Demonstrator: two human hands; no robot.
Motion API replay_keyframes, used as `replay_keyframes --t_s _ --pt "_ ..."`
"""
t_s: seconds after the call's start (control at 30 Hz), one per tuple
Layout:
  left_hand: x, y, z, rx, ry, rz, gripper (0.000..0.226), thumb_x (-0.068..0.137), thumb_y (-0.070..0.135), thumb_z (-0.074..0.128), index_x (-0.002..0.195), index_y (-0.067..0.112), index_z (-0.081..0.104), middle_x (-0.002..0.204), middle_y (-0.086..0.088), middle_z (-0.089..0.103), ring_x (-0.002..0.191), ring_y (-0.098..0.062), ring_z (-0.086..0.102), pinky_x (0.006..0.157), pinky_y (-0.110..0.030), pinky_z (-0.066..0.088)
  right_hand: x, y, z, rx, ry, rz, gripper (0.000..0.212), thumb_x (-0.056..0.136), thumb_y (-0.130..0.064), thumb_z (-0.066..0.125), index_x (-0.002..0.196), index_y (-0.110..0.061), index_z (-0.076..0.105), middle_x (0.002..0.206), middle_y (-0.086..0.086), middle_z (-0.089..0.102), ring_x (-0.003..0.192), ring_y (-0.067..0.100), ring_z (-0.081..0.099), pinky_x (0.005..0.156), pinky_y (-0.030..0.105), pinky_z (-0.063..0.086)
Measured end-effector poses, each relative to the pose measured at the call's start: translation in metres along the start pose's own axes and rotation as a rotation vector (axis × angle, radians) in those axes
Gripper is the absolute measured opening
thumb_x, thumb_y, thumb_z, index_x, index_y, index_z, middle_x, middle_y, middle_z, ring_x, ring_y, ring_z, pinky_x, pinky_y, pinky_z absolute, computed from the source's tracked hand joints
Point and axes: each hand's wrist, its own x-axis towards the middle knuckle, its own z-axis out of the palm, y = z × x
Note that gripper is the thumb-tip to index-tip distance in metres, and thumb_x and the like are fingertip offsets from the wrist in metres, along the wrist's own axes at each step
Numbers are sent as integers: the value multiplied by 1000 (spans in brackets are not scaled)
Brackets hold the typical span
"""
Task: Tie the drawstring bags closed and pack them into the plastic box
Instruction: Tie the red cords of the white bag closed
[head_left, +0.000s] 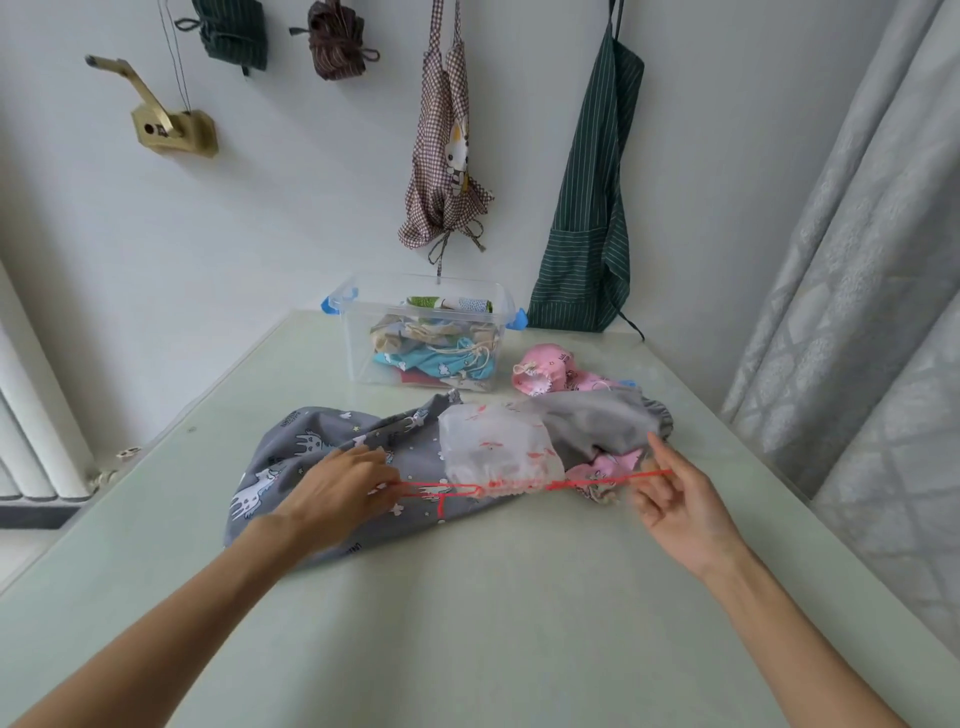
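Person is pulling the red drawstring cord (519, 486) taut sideways across the mouth of a small white sheer drawstring bag with pink print (498, 447). Left hand (337, 488) is pinching the cord's left end, fingers curled round it. Right hand (680, 499) is pinching the right end between thumb and forefinger, other fingers loosely spread. The bag mouth is gathering, looks nearly cinched; no knot showing yet.

White bag is lying on top of a large grey cartoon-print fabric bag (311, 467), which is spread flat on the pale green surface (467, 623). A plain grey bag (597, 426) is lying just behind to the right, with a pink print bag (608, 467) partly tucked under it. Another pink print bag (545, 374) is sitting further back, beside the box.

Progress, as a judgement: partway. The clear plastic box with blue latches (358, 332) at the back of the surface is already holding several tied bags. Left to do: knot this white one, then tie and pack the grey and pink ones.

Around: checked apron (441, 171) and green striped apron (587, 208) hanging on the wall, grey curtain (857, 260) to the right. Obstruction: the loose bags under and behind the white one are crowding the work; path to the box looks open.
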Motion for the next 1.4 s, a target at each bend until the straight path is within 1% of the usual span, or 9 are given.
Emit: replay_keyframes --t_s 0.1,0.33,0.5,0.6,0.8,1.03,1.17,1.3,1.4 --pt "-6 -6 -1 88 42 -52 27 95 33 51 82 16 67 89 -1 64 97 -23 59 76 -32 37 8 -3 -10 -70 124 -20 46 77 -24 68 48 -25 32 38 -10 18 30 6 19 33 18 20" --pt "-7 -14 -4 263 -91 -207 33 99 38 38 96 20 65 103 5 63 107 -14 55 84 -27 35 19 -8 -35 -1201 331 -247 60 79 -33 72 48 -22 22 52 0 20 52 17 20 51 30 16" --pt "9 -2 -3 21 -233 -299 29 92 26 54 120 20 55 124 1 55 118 -18 49 93 -27 36 25 1 -29 -1088 314 5 18 72 -16 78 72 -14 60 60 5 53 50 14 34 47 24 24" --pt "17 3 -19 -128 -225 -267 51 81 8 61 129 24 53 133 1 49 123 -21 45 105 -33 33 19 -6 -23 -1150 254 -47 36 73 -3 75 106 -11 61 98 11 65 71 23 56 56 27 40" --pt "33 61 -13 -110 -72 -430 27 80 43 65 106 35 62 112 11 61 107 -17 60 83 -30 46 -13 27 32 -1469 55 -417 3 76 -37 67 76 -34 68 86 -19 68 87 7 63 76 29 49" --pt "36 81 33 -73 -136 -469 31 84 51 60 103 26 65 109 5 66 103 -24 59 70 -27 37 1 70 55 -1955 145 -389 36 85 -52 57 99 -21 66 111 0 60 105 22 60 78 31 42" --pt "31 79 29 -142 -70 -377 33 88 54 52 96 26 68 94 4 69 92 -23 60 71 -30 44 3 69 53 -1921 69 -460 24 94 -36 50 93 -18 67 103 2 66 98 23 63 74 31 43" --pt "29 67 15 85 19 -157 29 97 44 41 100 26 64 92 0 68 88 -29 60 60 -34 36 4 57 43 -1166 -263 -270 20 95 -21 53 76 -14 56 63 -2 63 55 15 59 53 30 47" --pt "26 59 2 286 43 139 14 75 29 77 74 22 65 67 5 63 64 -17 63 43 -26 31 5 43 34 -1172 -352 -386 20 93 -19 55 74 -15 58 51 -11 44 48 1 36 50 15 30"
